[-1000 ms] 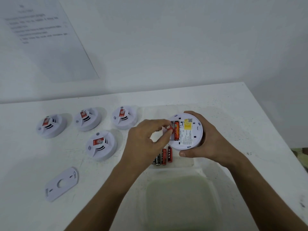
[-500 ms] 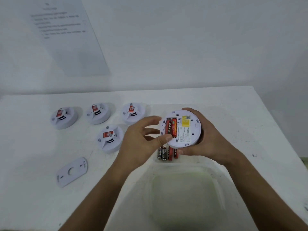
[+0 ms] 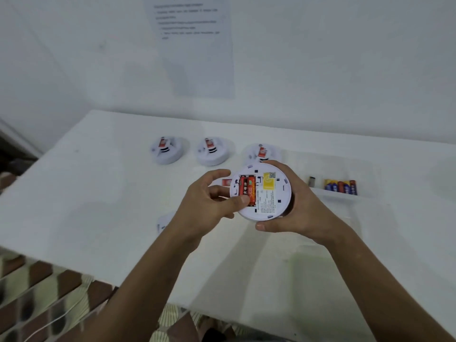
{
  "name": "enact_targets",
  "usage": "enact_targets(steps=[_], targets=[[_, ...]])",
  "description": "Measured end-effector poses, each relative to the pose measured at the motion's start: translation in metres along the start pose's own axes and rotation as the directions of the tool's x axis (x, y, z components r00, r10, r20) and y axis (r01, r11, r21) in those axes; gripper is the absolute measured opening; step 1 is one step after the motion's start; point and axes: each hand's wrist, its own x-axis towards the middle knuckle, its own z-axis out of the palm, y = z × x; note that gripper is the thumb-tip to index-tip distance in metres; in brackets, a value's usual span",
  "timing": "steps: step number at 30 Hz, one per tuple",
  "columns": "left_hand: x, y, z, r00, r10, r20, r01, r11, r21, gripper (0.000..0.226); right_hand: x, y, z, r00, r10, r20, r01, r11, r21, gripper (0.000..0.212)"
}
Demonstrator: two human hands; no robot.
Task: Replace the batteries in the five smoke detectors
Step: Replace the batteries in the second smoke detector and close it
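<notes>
Holding one white smoke detector (image 3: 261, 192) back-side up above the middle of the counter (image 3: 98, 193), the right hand (image 3: 296, 206) cups its right rim, fingers curled behind the far edge and the thumb against the near edge. The left hand (image 3: 209, 206) meets the detector's left side: its thumb tip presses on the near end of the battery bay, its index finger arches over the far-left rim, and the other fingers are curled beside the case.

Two red batteries (image 3: 247, 190) lie side by side in the open bay, each with a black band carrying white characters too small to read with certainty. To their right on the detector's back sit a yellow sticker (image 3: 269, 183), a small green-and-white code square (image 3: 272, 175) and a block of fine print that is illegible.

Three more smoke detectors stand in a row toward the far edge of the counter: the left one (image 3: 166, 150), the middle one (image 3: 212, 151) and the right one (image 3: 261, 153), each showing a red tag; the right one is partly hidden behind the held unit. A white piece (image 3: 164, 222) peeks out from behind the left wrist; what it is cannot be told.

Toward the right edge of the counter, a row of blue-and-orange batteries (image 3: 341, 186) stands in a clear tray (image 3: 345, 197), about five, though the blur prevents a firm count. A single dark battery (image 3: 312, 180) lies just left of them. A red item (image 3: 226, 181) shows between the left fingers. A printed sheet (image 3: 195, 45) hangs on the wall, its lines blurred.
</notes>
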Motion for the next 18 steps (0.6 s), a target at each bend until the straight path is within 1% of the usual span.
enact_targets(steps=[4, 7, 9, 13, 16, 18], targets=[[-0.005, -0.009, -0.044, 1.000, 0.030, 0.001, -0.030, 0.992, 0.123, 0.054, 0.018, 0.001, 0.035, 0.999, 0.037, 0.022, -0.038, 0.999, 0.029, 0.100], [-0.006, -0.023, -0.082, 0.996, 0.066, -0.056, -0.054, 0.979, 0.195, 0.055, 0.024, 0.003, 0.056, 0.998, 0.058, 0.012, -0.058, 0.998, 0.039, 0.101], [-0.003, -0.037, -0.107, 0.993, 0.082, -0.079, -0.056, 0.954, 0.294, 0.056, 0.025, 0.003, 0.066, 0.998, 0.069, -0.003, -0.069, 0.997, 0.030, 0.100], [0.007, -0.072, -0.140, 0.994, 0.091, -0.057, -0.048, 0.852, 0.521, 0.062, 0.023, 0.003, 0.083, 0.995, 0.090, -0.032, -0.089, 0.996, 0.013, 0.099], [0.014, -0.092, -0.150, 0.999, 0.038, 0.036, -0.052, 0.729, 0.683, 0.077, 0.020, 0.002, 0.095, 0.994, 0.091, -0.062, -0.090, 0.996, 0.015, 0.098], [0.018, -0.100, -0.152, 0.995, -0.013, 0.102, -0.071, 0.624, 0.778, 0.087, 0.018, 0.001, 0.102, 0.993, 0.082, -0.080, -0.082, 0.997, 0.000, 0.096]])
